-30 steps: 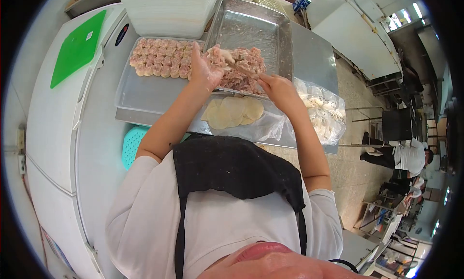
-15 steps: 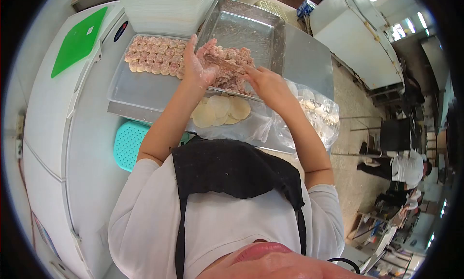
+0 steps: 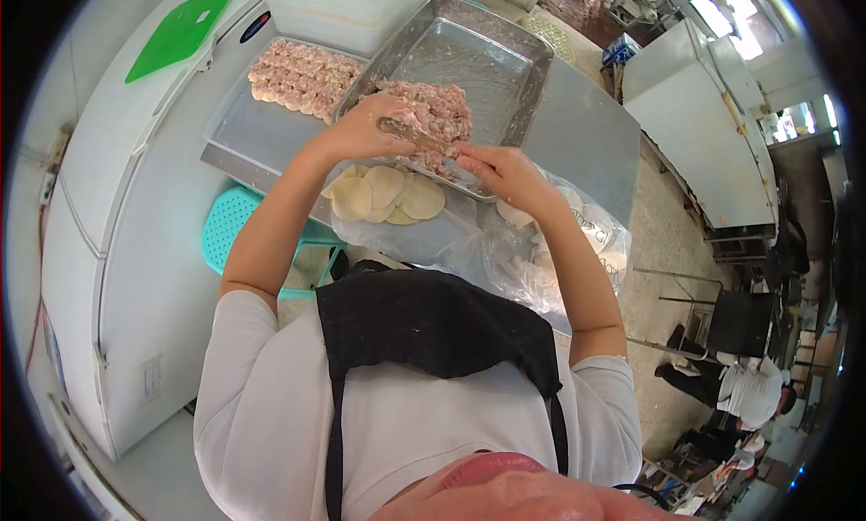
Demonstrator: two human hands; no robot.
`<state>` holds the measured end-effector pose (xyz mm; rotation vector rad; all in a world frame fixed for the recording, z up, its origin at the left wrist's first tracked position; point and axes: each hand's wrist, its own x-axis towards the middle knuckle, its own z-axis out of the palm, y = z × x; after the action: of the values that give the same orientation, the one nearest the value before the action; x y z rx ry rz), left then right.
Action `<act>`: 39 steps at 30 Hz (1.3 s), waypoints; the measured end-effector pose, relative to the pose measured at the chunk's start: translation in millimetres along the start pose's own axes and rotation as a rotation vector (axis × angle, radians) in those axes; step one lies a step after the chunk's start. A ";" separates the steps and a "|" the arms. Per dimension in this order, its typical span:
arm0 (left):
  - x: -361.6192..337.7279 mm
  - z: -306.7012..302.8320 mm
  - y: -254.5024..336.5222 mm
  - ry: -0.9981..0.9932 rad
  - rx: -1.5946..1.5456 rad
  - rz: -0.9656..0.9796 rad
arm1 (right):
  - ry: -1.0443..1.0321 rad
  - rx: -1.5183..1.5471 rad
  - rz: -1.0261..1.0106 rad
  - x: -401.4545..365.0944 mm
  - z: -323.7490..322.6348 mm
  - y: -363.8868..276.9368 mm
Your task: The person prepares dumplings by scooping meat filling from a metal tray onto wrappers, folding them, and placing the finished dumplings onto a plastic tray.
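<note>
My left hand [image 3: 368, 129] is curled, its back toward me, over the near left part of a metal tray [image 3: 528, 34]. Whatever lies inside its fingers is hidden. My right hand [image 3: 507, 174] grips a flat spreader [image 3: 417, 138] smeared with meat, whose blade reaches to the left hand. Raw minced meat [image 3: 442, 106] is heaped in the metal tray under both hands. Just on the near side, round dough wrappers [image 3: 386, 194] lie overlapping on a plastic bag. To the left, rows of filled dumplings [image 3: 302, 74] stand close together on a shallow tray [image 3: 262, 129].
Clear plastic bags with more wrappers [image 3: 591, 228] lie near my right forearm. Stacked translucent containers [image 3: 338, 11] stand behind the dumplings. A white chest freezer [image 3: 171, 178] with a green board [image 3: 185, 29] is at left, a turquoise stool [image 3: 230, 223] below the table. A person [image 3: 749, 390] is in the background at right.
My left hand has turned from palm up with fingers raised to curled with its back showing. The right hand keeps the spreader close to it. The view has shifted and tilted slightly.
</note>
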<state>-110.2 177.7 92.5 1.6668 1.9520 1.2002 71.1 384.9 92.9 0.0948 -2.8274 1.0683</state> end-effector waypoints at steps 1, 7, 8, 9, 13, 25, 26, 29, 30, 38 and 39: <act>-1.5 4.8 1.3 0.037 0.146 -0.133 | -0.003 -0.009 -0.033 2.3 -2.3 6.3; -0.5 44.1 -62.0 0.299 0.039 -0.376 | 0.295 -0.451 -0.142 -4.3 18.7 -8.7; -2.3 45.7 -64.1 0.305 0.039 -0.385 | 0.287 -0.446 -0.148 -2.4 26.6 7.2; -0.4 41.7 -52.9 0.209 0.165 -0.394 | 0.210 -0.494 -0.018 2.3 36.0 29.7; -10.0 26.8 -14.1 0.195 -0.226 -0.577 | -0.047 -0.521 0.182 -4.8 17.5 60.7; -12.7 10.1 5.7 0.072 0.219 -0.183 | 0.065 -0.176 -0.082 -8.9 -15.9 -13.1; -16.5 13.0 -1.7 0.071 0.220 -0.180 | 0.068 -0.178 -0.082 -11.2 -16.3 -22.0; -21.1 5.0 -11.1 0.278 0.223 -0.205 | 0.146 -0.412 0.094 -12.3 -11.6 -62.2; -14.8 -9.1 -5.0 0.129 0.121 -0.193 | 0.156 -0.432 0.045 -8.6 -2.8 -61.4; -54.7 -67.4 -11.6 0.082 -0.012 -0.242 | 0.226 -0.187 -0.019 27.9 17.3 -109.9; -58.3 -77.5 -18.2 0.059 0.013 -0.199 | 0.144 -0.146 0.040 39.8 36.7 -115.5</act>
<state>-160.0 94.2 109.4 1.4181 2.1081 1.1750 40.0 273.4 146.4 -0.0506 -2.7765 0.8360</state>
